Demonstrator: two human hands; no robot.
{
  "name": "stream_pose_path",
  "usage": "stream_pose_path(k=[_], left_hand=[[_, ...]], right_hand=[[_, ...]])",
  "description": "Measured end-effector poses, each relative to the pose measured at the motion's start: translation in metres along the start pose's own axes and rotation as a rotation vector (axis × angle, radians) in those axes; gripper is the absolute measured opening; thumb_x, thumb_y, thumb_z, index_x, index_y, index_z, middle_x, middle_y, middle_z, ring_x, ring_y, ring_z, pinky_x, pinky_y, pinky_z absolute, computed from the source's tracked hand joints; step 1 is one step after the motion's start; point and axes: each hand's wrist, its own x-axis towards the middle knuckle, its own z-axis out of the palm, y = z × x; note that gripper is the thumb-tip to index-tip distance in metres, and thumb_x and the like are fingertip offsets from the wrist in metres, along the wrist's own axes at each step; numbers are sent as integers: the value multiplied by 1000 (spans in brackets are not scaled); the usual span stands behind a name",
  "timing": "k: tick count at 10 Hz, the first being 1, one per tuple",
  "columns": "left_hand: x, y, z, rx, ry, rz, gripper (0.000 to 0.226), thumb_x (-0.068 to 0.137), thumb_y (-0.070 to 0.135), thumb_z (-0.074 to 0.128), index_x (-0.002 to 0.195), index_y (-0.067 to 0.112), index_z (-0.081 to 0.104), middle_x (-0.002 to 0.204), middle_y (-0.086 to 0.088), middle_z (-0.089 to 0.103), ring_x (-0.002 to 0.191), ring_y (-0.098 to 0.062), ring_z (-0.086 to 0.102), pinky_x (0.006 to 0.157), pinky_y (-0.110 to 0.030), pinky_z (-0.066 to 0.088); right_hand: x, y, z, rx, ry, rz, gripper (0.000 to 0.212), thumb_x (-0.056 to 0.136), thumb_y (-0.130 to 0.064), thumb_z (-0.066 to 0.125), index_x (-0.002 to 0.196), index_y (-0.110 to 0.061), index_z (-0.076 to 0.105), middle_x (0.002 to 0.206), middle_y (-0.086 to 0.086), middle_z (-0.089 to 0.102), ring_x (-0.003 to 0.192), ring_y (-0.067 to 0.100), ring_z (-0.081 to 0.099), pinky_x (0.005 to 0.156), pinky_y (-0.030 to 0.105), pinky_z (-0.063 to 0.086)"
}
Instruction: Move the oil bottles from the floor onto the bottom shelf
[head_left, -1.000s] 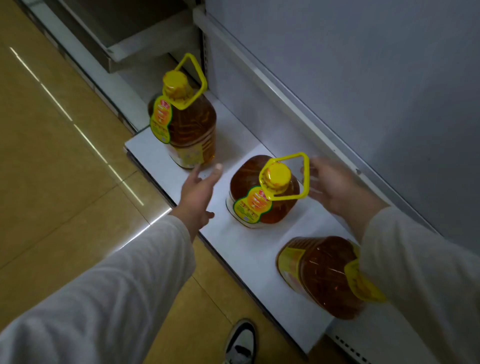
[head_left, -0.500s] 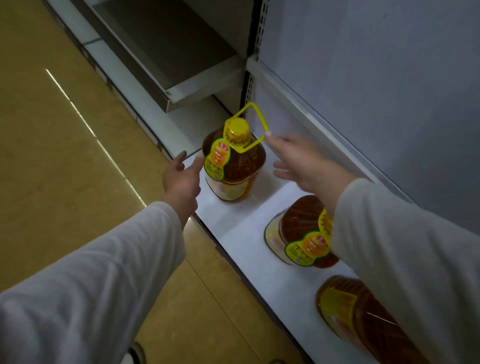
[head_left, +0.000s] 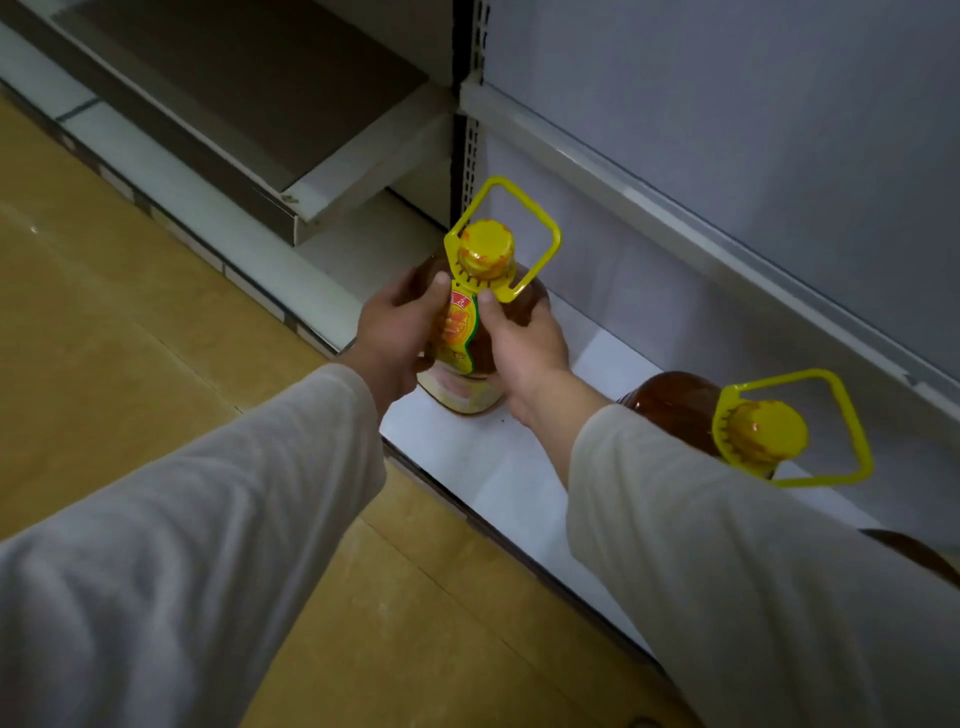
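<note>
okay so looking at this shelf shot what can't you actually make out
Head view only:
- Third oil bottle: mostly hidden behind the right sleeve and cut by the frame edge.
- Middle oil bottle: its label is covered by that sleeve.
- Held oil bottle: label print too blurred to read.

Amber oil bottles (head_left: 470, 332) with yellow caps (head_left: 487, 247), white shelf (head_left: 488, 467), tan floor (head_left: 130, 364).

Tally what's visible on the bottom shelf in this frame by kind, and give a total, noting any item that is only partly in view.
Oil bottles held upright in both hands: 1, the held bottle, left hand, right hand.
Oil bottles standing free, cap showing: 1, the middle bottle.
Oil bottles cut off by the sleeve at the frame edge: 1, the partial bottle.
Total: 3 bottles on the bottom shelf.
</note>
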Motion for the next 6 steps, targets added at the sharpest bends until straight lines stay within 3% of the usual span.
stream_pose_path(k=[1,2,3,5,6], left_hand=[[0,-9,3,-25,32,37,49,93,39,71,139,27,61,111,13,71,96,-8,68,86,-39,55],[-4,-15,8,-37,36,61,53,95,37,69,145,27,56,107,17,69,93,-4,67,72,-29,55],[-6,-13,7,-44,46,61,50,97,36,67,145,29,55,97,23,64,84,1,63,70,-28,52],[-16,-11,-4,103,-31,38,74,88,58,68,155,39,41,142,17,55,121,-13,49,90,-51,43],[-43,-22,-25,184,15,65,78,85,58,72,154,42,41,156,11,43,135,-18,44,97,-51,38]], right_hand=[[7,4,-2,38,0,10,102,48,-81,64,142,-45,46,135,0,69,122,33,66,101,57,54],[12,9,-8,95,-34,38,92,48,-76,71,134,-48,54,130,-3,72,118,29,69,99,57,56],[9,8,-6,129,-33,34,93,48,-75,72,134,-49,53,129,-4,72,117,30,70,99,57,56],[-8,11,-10,171,-48,49,115,44,-76,80,148,-46,40,144,-3,62,129,26,63,102,48,55],[-73,14,-31,238,-72,34,83,79,-43,80,152,-32,42,133,-14,57,121,13,58,92,32,57]])
